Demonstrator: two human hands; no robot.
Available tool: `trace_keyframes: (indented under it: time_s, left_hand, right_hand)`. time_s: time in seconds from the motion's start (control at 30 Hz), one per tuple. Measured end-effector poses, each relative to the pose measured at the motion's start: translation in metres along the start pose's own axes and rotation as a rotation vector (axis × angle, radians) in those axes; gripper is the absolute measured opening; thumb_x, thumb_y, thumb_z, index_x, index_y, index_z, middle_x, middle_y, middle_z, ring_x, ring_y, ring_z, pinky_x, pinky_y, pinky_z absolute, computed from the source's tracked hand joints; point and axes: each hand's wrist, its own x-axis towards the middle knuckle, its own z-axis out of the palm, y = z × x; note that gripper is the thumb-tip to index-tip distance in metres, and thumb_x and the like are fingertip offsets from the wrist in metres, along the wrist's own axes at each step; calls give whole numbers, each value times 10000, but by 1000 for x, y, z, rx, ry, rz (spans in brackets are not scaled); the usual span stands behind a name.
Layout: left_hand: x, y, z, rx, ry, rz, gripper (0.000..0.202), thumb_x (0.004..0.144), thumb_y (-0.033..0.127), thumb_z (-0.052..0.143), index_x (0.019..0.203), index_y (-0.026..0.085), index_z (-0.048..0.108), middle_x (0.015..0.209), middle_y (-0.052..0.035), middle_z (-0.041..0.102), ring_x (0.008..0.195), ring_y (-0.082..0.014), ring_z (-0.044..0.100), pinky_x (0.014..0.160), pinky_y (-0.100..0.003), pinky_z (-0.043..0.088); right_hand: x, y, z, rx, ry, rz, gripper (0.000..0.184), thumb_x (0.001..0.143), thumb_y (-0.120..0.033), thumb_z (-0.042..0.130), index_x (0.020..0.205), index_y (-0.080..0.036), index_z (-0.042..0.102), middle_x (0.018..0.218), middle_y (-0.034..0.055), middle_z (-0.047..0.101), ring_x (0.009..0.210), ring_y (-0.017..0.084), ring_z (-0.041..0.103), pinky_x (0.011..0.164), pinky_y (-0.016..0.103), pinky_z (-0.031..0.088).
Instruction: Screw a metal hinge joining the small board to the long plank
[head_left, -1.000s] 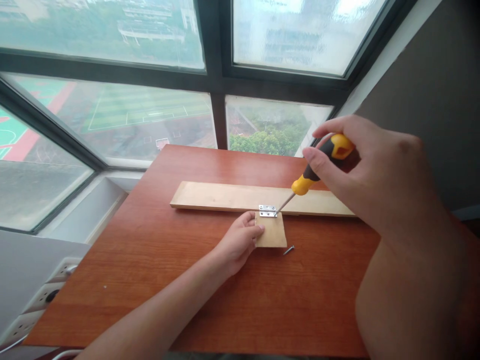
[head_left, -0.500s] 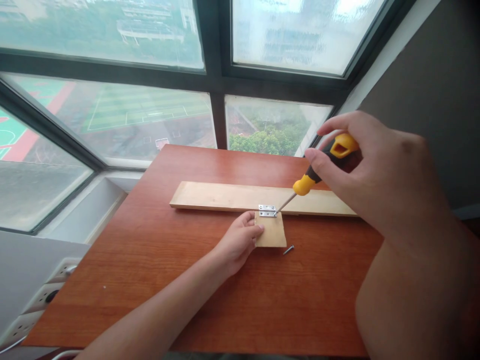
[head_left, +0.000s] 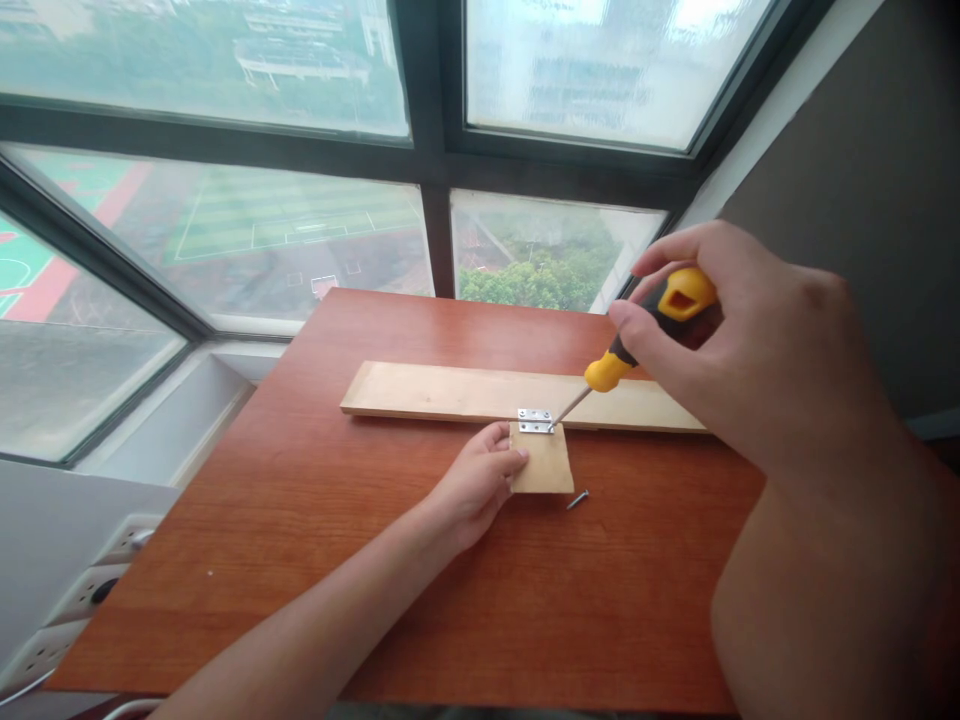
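My right hand (head_left: 757, 340) is closed around the yellow and black handle of a screwdriver (head_left: 609, 371). Its shaft slants down to the left, and the tip meets the right end of a silver hinge (head_left: 535, 421). One leaf of the hinge lies on a long pale wooden board (head_left: 442, 390), the other on a small square wooden piece (head_left: 546, 468). My left hand (head_left: 484, 485) pinches the left edge of that small piece, thumb on top. A loose screw (head_left: 577, 499) lies on the table just right of the small piece.
The reddish-brown table (head_left: 300, 560) stands against large windows with dark frames (head_left: 431, 160). Wall sockets (head_left: 105, 585) line the low wall at the left. The board's right end is hidden behind my right hand.
Almost nothing differs. Both hands, the screwdriver and the wooden pieces keep their places, apart from a very slight shift of the view.
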Motion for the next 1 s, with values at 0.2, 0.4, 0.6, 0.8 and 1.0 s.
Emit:
trace_keyframes:
  time_s: [0.2, 0.4, 0.6, 0.8, 1.0]
  left_hand:
    - [0, 0, 0, -8, 1, -1, 304, 697, 53, 682, 968, 151, 584, 899, -54, 674, 701, -115, 626, 718, -242, 494]
    - [0, 0, 0, -6, -4, -1, 294, 707, 50, 675, 969, 146, 582, 923, -63, 676, 715, -115, 627, 718, -236, 493]
    - [0, 0, 0, -1, 7, 0, 302, 710, 37, 658, 982, 141, 580, 941, -69, 676, 735, -120, 632, 723, -233, 495]
    - [0, -1, 0, -13, 2, -2, 318, 712, 41, 663, 1006, 138, 587, 950, -74, 679, 717, -115, 628, 736, -239, 499]
    - [0, 0, 1, -3, 17, -6, 316, 731, 31, 640, 1026, 132, 588, 973, -86, 681, 737, -119, 637, 736, -237, 501]
  right_hand:
    - [-3, -1, -8, 104, -128, -86, 355, 750, -219, 561, 1102, -267, 572, 981, 27, 671, 723, 215, 619, 639, 360, 466]
    - [0, 1, 0, -49, 31, 24, 302, 832, -458, 567, 1034, -238, 614, 818, 53, 667, 706, 251, 630, 652, 395, 467]
    - [-3, 6, -4, 54, 12, -89, 339, 742, -215, 605, 1077, -259, 583, 974, 10, 674, 769, 203, 635, 675, 347, 486]
    - [-2, 3, 1, 64, -33, -42, 340, 790, -413, 638, 1085, -253, 583, 947, 14, 673, 677, 183, 620, 646, 353, 479]
    - [2, 3, 9, 16, 71, 3, 308, 792, -400, 649, 1050, -235, 614, 859, 28, 683, 753, 238, 650, 714, 394, 492]
